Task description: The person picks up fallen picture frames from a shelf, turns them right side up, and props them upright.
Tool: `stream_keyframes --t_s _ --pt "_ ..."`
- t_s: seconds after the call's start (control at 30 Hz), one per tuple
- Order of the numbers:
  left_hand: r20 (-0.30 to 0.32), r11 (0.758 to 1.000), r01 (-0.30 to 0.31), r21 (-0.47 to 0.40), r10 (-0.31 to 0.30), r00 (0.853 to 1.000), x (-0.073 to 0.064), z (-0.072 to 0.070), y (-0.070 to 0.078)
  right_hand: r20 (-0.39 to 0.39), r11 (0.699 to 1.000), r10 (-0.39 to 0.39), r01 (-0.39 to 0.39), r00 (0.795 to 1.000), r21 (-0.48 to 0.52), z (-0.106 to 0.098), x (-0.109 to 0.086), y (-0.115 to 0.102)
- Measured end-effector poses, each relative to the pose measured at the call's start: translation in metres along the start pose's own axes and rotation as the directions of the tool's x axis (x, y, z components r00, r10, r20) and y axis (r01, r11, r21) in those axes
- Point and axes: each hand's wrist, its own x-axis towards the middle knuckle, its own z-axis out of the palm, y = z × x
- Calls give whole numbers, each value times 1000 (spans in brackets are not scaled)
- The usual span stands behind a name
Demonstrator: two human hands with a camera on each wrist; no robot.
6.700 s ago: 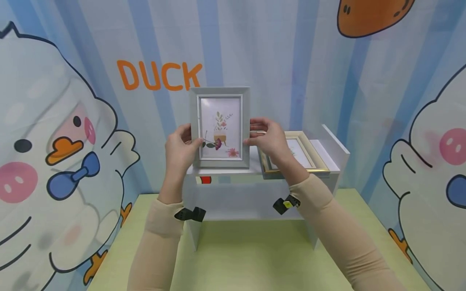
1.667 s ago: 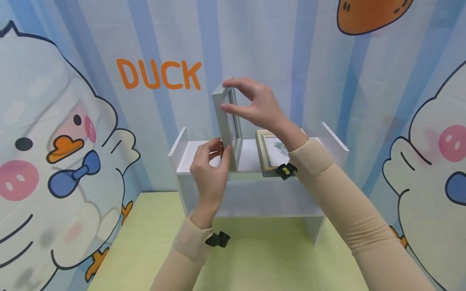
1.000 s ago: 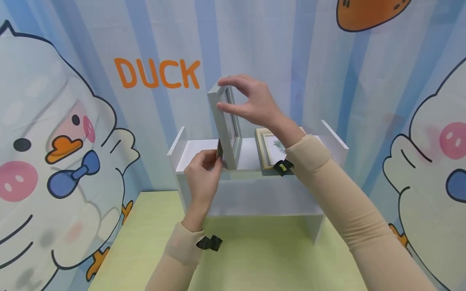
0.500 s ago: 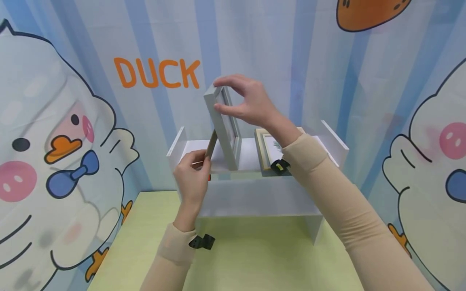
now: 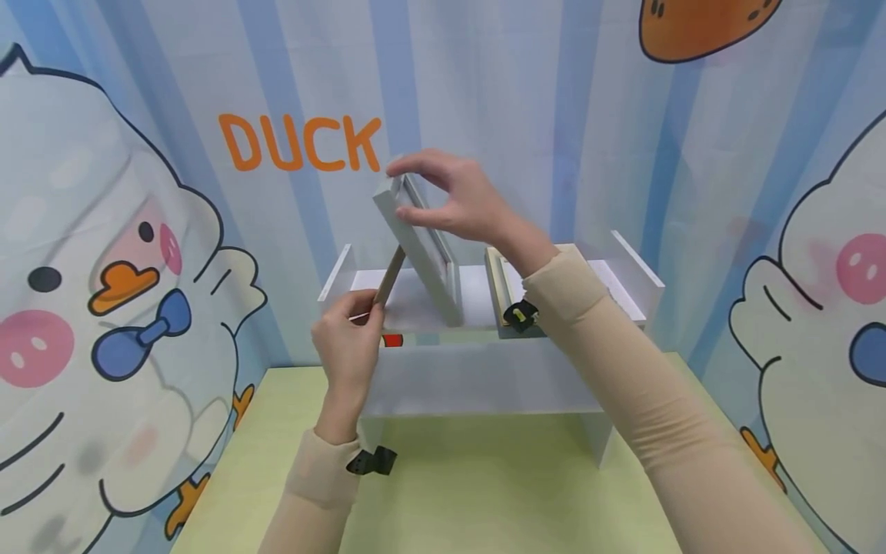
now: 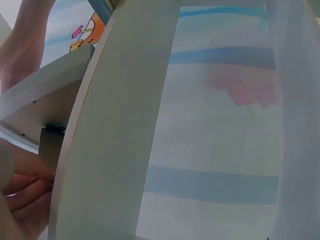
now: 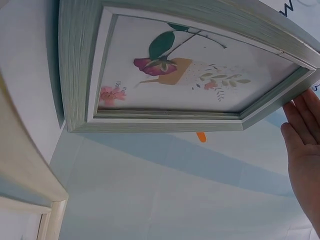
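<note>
A grey-green picture frame [image 5: 421, 254] with dried flowers behind its glass stands turned sideways on the shelf, its top leaning left. My right hand [image 5: 460, 196] holds the upper corner, thumb on the near side and fingers over the top. In the right wrist view, a rose print shows inside the frame [image 7: 165, 120]. Behind it, the brown stand leg [image 5: 390, 277] slants away from the back, pinched near its lower end by my left hand [image 5: 346, 338]. The left wrist view shows a black hinge [image 6: 54, 130] where the leg [image 6: 49, 147] meets the back.
The white shelf [image 5: 477, 288] has raised side panels, the right one [image 5: 637, 269] beyond a cream frame [image 5: 500, 296] lying flat, partly hidden by my right arm. The shelf stands on a pale yellow-green table [image 5: 484, 492] before a striped duck curtain [image 5: 498, 92].
Since the earliest frame, the picture frame has turned from facing me to sideways. Over the last second it tilts further left, and my left hand swings the leg out leftward from its back.
</note>
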Motion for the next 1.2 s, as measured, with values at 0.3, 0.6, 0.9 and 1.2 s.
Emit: stream_keyframes --t_s 0.3,0.6,0.9,1.2 --pt "-30 998 -5 61 7 1000 1 -4 0 5 999 -40 40 999 10 7 7 30" --pt "-21 998 25 63 -24 999 1 -5 3 2 999 -35 35 999 2 8 7 31" --pt "6 992 -48 120 47 999 1 -6 15 -15 999 -38 38 999 16 1 1 5" --pt "-48 989 -136 -63 133 990 14 -4 50 -54 969 246 -246 968 18 -9 5 52"
